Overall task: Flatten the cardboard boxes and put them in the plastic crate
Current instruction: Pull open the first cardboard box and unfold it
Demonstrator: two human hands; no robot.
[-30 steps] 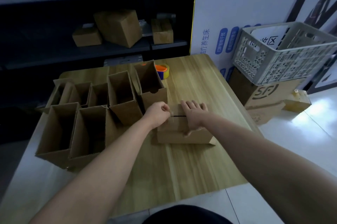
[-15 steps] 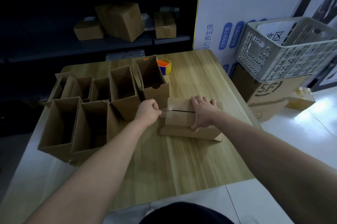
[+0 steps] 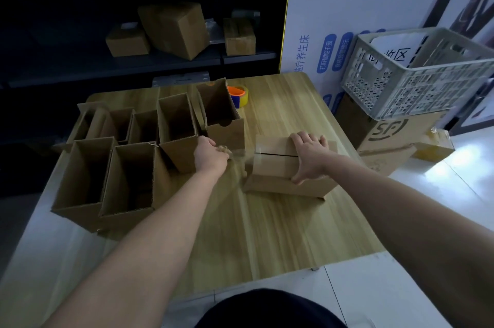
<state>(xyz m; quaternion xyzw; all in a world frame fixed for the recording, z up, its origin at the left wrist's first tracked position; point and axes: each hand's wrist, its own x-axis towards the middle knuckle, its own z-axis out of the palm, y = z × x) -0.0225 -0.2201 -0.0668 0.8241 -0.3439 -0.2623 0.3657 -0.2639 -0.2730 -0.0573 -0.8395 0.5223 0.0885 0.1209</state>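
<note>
Several units logged, largest first. Wooden bench (image 3: pixel 280 220) carries all the work. Plastic crate (image 3: pixel 417 92) sits off the bench to the right, on an SF carton (image 3: pixel 387 132), well apart from both hands; we see no flattened cardboard in it from this angle. Open-topped boxes (image 3: pixel 80 167) stand upright in a cluster on the bench's left half, none flattened yet.

Taped box (image 3: pixel 272 167) lies right of centre. Right hand (image 3: pixel 310 156) clamps it, fingers over the far top edge, thumb on the near face. Left hand (image 3: pixel 211 156) is closed in a pinch on a clear tape strip (image 3: pixel 242 156) that runs from the fist to the box's left end.

Change over the last second: left hand has travelled leftward, away from the box, and the strip between them has lengthened; more of the top seam shows dark and bare. We judge the seal is nearly off, so the flaps can open and this box can be collapsed next.

Tape roll (image 3: pixel 239 95) sits behind the tallest open box, untouched.
</note>
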